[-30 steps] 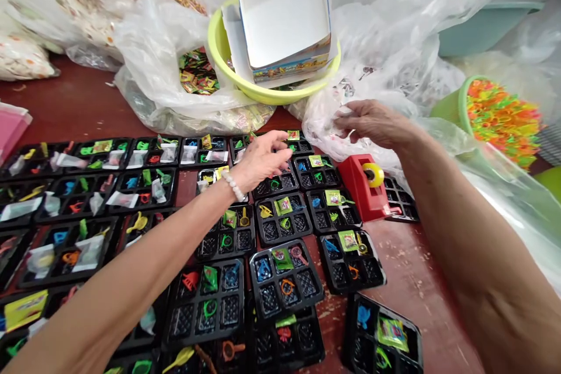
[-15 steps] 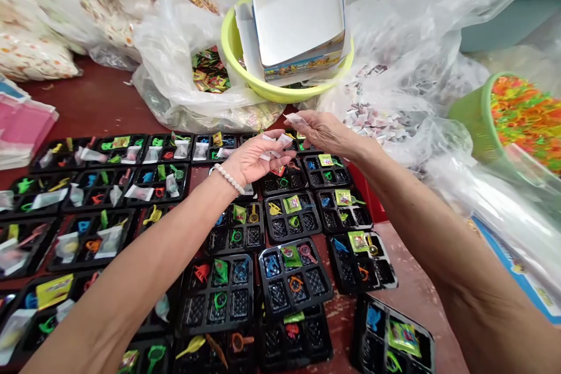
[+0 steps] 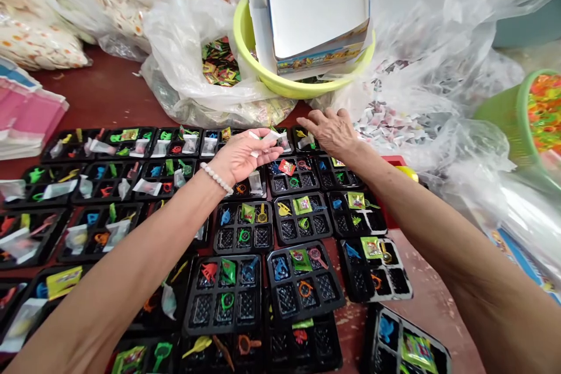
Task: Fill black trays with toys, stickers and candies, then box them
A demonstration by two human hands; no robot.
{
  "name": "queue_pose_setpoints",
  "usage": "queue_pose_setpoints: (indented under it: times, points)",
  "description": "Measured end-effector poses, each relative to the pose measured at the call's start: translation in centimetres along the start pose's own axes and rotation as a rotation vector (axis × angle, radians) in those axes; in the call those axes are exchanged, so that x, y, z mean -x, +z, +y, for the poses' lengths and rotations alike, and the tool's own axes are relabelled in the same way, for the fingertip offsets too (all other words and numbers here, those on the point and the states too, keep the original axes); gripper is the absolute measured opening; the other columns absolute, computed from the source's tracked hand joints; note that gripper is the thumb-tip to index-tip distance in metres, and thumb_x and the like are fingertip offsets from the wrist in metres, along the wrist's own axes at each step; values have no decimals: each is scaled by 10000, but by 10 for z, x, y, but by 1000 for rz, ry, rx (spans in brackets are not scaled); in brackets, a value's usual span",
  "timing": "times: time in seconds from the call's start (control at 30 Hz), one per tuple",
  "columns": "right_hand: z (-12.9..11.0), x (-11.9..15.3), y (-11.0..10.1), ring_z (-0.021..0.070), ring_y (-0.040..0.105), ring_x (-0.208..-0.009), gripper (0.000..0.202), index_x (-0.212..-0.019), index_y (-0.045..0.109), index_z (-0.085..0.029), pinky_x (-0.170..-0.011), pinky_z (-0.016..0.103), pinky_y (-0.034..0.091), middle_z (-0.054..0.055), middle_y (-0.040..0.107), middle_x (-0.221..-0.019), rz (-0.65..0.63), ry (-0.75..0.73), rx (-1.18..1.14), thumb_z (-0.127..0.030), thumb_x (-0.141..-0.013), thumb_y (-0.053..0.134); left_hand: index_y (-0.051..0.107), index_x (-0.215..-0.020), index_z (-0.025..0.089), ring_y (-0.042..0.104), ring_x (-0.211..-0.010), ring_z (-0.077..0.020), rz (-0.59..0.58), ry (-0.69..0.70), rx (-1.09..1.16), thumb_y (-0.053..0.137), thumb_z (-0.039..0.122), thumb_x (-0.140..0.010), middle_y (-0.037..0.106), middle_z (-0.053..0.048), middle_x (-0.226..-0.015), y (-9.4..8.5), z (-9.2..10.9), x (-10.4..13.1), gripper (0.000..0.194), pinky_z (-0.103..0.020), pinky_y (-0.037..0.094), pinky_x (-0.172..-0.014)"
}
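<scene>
White sachets (image 3: 272, 136) gripped loosely in my left fingers (image 3: 268, 158) could slip into the wrong black tray (image 3: 278, 185) below the lime basin (image 3: 298, 89); my curled right fingers' (image 3: 308, 124) hold I can't tell.

- You get bright, soft light; its source is out of view.
- Glare whitens the tray (image 3: 376, 269) rims at right.
- Your clear bags (image 3: 421, 29) shine hazily.
- Edges look stretched; bag prints (image 3: 39, 49) at upper left blur.

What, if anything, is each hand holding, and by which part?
Left hand: small white packets, loosely in the fingers' grip; which part is unclear. Right hand: over a back-row tray; can't tell whether it holds anything.
</scene>
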State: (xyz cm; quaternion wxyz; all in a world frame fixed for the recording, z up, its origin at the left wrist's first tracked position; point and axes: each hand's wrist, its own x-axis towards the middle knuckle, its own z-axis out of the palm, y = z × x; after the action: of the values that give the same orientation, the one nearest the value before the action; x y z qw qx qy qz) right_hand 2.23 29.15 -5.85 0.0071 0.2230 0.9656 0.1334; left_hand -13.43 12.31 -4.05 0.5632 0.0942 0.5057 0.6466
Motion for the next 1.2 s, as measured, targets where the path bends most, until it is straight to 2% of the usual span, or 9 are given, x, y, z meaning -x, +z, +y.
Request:
queue_pose_setpoints:
  times: [0.17, 0.3, 0.4, 0.5, 0.6, 0.8, 1.0, 1.1, 1.2]
  points:
    - [-14, 6, -24, 298, 598, -1149, 425, -1381, 621, -130, -961, 444, 482, 173, 660, -1289, 135, 82, -571, -196, -1038, 378, 601, -931, 100, 728, -588, -154, 0, 5, -125, 627, -73, -878, 727, -51, -783, 12, -9, 5, 183, -220, 569, -541]
    - [-26, 15, -42, 161, 625, -777, 300, -1121, 741, -162, -683, 275, 517, 62, 741, -971, -63, -11, -1172, -364, -980, 570, 546, -902, 145, 705, -517, -150, -8, 49, -225, 686, 8, -898, 698, -8, -705, 27, -18, 7, 196, -199, 519, -445]
    - [-21, 17, -47, 117, 553, -631, 188, -988, 747, -156, -541, 233, 457, 47, 722, -839, -71, 113, -1362, -297, -888, 673, 524, -894, 166, 664, -447, -136, -11, 77, -308, 728, 120, -915, 696, -15, -692, 34, -23, 7, 210, -181, 446, -381]
    - [-1, 14, -43, 135, 573, -626, 212, -1039, 749, -154, -583, 272, 500, 50, 725, -820, 21, 250, -1264, -240, -858, 681, 532, -945, 168, 645, -429, -121, -31, 91, -302, 690, 83, -916, 698, -12, -730, 37, -21, 8, 182, -181, 417, -374]
    - [26, 8, -32, 201, 657, -748, 242, -1038, 774, -155, -741, 349, 551, 71, 751, -870, 64, 286, -882, -173, -837, 641, 545, -1001, 151, 638, -441, -128, -43, 34, -222, 611, 4, -885, 677, -6, -724, 37, -12, 12, 199, -209, 454, -410]
    - [43, -2, 0, 302, 688, -1078, 341, -1094, 793, -205, -980, 420, 519, 97, 772, -1094, -124, 200, -400, -108, -877, 547, 584, -1044, 84, 740, -643, -223, -9, -6, -156, 478, 17, -913, 715, -103, -773, 17, 1, 28, 181, -333, 602, -616]
    - [32, 2, -4, 280, 679, -1104, 319, -1160, 777, -80, -966, 399, 489, 200, 740, -1206, -20, 246, -442, -70, -910, 579, 633, -963, 145, 471, -361, -76, 141, 134, -370, 562, 298, -1020, 665, -48, -611, -19, 5, 41, 178, -203, 313, -372]
    - [64, 13, -9, 243, 688, -1077, 294, -1154, 788, -82, -871, 403, 477, 209, 758, -1155, 131, 449, -469, -143, -943, 593, 656, -869, 156, 355, -330, -50, 152, 142, -359, 590, 423, -1010, 576, -10, -513, -37, 11, 51, 309, -195, 240, -345]
    - [107, 28, -4, 254, 718, -951, 210, -844, 822, -78, -717, 458, 421, 210, 780, -911, 25, 644, -371, -210, -912, 674, 657, -919, 144, 478, -387, -81, 121, 36, -277, 571, 355, -1004, 645, -36, -618, -49, 14, 68, 243, -197, 341, -372]
